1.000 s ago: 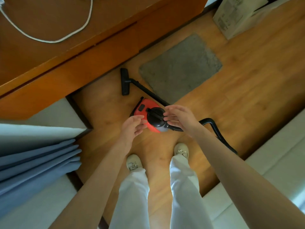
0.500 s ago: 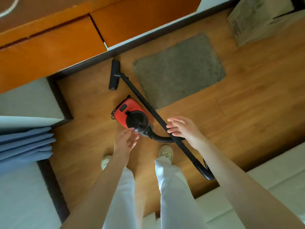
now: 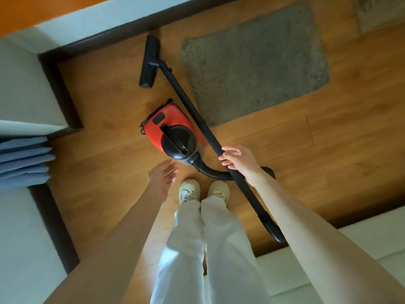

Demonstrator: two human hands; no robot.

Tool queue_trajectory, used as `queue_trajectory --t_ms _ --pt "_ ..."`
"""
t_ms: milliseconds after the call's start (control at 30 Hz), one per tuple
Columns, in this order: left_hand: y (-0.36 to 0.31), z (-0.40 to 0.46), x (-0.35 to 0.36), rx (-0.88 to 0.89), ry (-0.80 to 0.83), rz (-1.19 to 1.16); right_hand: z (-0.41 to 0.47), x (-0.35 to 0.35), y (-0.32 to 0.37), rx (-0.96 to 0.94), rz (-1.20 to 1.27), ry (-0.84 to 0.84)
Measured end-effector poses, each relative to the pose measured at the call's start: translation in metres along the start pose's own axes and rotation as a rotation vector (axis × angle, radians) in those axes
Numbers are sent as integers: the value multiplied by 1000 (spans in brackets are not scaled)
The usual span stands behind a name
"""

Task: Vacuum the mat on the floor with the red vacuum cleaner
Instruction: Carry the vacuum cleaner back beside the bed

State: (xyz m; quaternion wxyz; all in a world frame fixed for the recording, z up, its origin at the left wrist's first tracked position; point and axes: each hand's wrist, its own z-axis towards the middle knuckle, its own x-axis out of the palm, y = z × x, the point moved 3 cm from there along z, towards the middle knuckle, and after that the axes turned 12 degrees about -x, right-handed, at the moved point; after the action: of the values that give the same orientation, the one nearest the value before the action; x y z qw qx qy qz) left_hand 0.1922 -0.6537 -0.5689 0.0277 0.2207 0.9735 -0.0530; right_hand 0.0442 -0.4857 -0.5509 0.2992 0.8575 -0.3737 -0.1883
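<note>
A red vacuum cleaner (image 3: 169, 128) sits on the wooden floor (image 3: 105, 137) just ahead of a person's shoes, its black wand (image 3: 190, 108) running toward 11 o'clock to a floor nozzle (image 3: 149, 62) that lies on bare boards, just left of the grey mat (image 3: 254, 60) at 1 o'clock. The right hand (image 3: 237, 160) grips the wand at its near end, fingers curled round the tube; the left hand (image 3: 163, 174) hangs open and empty, fingers relaxed, near the canister's hose socket. The ribbed hose (image 3: 213, 173) loops tightly between canister and wand, right in front of the feet. The likely snags: a swing of the wand toward the mat may drag or tip the light canister by that short hose, the loop may catch a shoe, and the nozzle's edge could ruck the mat's near corner rather than ride onto it.
</note>
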Motion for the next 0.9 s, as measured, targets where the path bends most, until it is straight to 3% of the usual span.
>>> queue_trajectory --t_ms 267,433,900 --pt "-1 84 9 -11 -41 302 67 11 -76 27 -451 1" --pt "0 126 15 -11 -75 259 102 11 -106 -35 -672 20" --pt "-25 190 46 122 -76 138 167 31 -134 -144 -756 114"
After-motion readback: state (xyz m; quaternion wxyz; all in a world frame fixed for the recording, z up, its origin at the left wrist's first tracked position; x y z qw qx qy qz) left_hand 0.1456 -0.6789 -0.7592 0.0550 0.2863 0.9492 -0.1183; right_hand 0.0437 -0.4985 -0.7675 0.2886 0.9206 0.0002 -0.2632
